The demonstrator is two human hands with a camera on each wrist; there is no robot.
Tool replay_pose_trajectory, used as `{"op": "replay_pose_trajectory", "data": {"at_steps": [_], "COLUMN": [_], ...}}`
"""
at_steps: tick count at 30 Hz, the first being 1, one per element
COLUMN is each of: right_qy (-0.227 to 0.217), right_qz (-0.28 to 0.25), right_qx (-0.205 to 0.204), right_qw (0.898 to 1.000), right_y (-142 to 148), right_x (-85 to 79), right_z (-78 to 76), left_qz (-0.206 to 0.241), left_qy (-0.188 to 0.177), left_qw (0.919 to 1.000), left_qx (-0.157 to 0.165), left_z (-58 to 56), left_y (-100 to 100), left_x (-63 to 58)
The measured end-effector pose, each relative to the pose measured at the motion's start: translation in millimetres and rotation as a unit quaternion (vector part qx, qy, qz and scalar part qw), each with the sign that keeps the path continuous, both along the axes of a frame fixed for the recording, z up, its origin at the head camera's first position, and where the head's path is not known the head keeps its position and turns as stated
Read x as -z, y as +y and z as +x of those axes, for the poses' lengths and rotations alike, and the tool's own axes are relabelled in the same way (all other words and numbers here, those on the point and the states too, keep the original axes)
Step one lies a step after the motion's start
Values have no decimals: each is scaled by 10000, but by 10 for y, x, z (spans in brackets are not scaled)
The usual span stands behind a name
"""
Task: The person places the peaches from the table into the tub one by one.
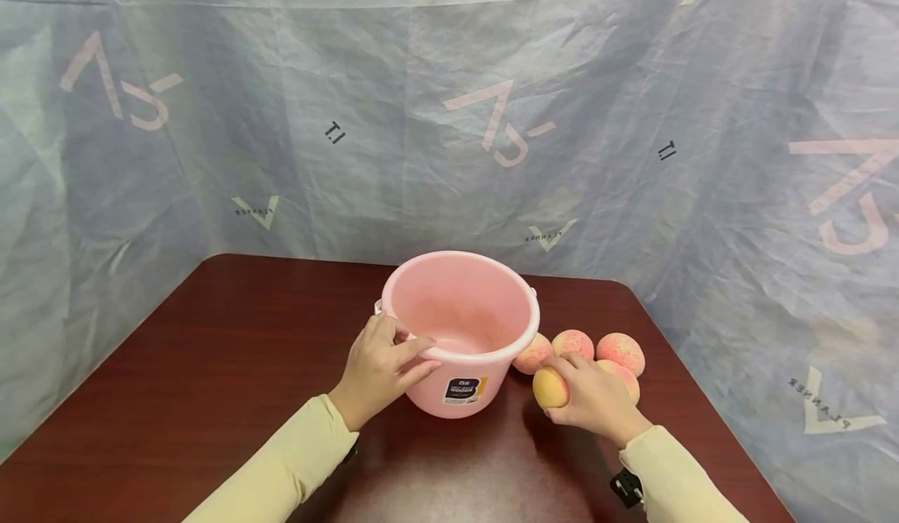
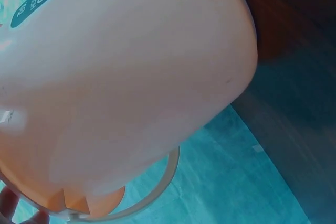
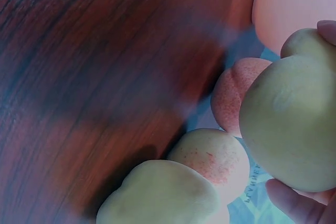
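Observation:
A pink plastic bucket (image 1: 456, 386) with a dark label stands upright on the table, its mouth tilted into sight in the head view. My left hand (image 1: 382, 367) grips its near left rim, thumb outside. In the left wrist view the bucket's side wall (image 2: 131, 77) fills most of the picture, with fingertips (image 2: 38, 217) at the rim in the lower left corner. To the right of the bucket, my right hand (image 1: 593, 398) holds a yellow-pink peach (image 1: 550, 388) between thumb and fingers. This held peach (image 3: 289, 124) appears above the table in the right wrist view.
Several more peaches lie close together behind the right hand, among them a speckled one (image 1: 620, 353) and one against the bucket (image 1: 535, 354). The bucket's pale handle (image 2: 167, 179) hangs at its side. Grey printed cloth (image 1: 421, 117) surrounds the dark red-brown table (image 1: 211, 367).

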State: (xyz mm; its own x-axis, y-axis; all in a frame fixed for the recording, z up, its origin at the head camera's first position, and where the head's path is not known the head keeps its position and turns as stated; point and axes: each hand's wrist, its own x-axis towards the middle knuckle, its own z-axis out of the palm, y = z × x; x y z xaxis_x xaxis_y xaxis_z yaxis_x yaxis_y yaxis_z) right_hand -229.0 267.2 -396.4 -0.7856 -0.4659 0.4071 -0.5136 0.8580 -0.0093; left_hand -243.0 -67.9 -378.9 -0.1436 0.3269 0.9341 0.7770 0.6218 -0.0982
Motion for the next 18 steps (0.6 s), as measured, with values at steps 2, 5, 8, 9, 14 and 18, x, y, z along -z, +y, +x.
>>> {"op": "replay_pose_trajectory", "data": {"at_steps": [2, 5, 8, 9, 14, 18], "right_qy": [70, 286, 394, 399, 402, 542], "right_qz": [-2, 38, 67, 74, 130, 189], "right_qx": [-33, -108, -143, -141, -120, -145], "right_qw": [10000, 9995, 9991, 9991, 9990, 9982], "right_y": [-2, 0, 2, 3, 9, 14], "right_x": [-3, 1, -2, -4, -20, -28], "right_z": [3, 5, 6, 6, 7, 4], "left_qz": [5, 28, 26, 16, 20, 52], "left_qy": [58, 155, 250, 257, 233, 197], "left_qw": [10000, 9999, 9997, 9997, 9997, 9998], "left_qx": [-2, 0, -16, -25, -9, 31], "left_z": [6, 6, -4, -4, -4, 3], "left_y": [5, 13, 14, 13, 12, 12], "left_x": [-8, -5, -6, -7, -7, -6]}}
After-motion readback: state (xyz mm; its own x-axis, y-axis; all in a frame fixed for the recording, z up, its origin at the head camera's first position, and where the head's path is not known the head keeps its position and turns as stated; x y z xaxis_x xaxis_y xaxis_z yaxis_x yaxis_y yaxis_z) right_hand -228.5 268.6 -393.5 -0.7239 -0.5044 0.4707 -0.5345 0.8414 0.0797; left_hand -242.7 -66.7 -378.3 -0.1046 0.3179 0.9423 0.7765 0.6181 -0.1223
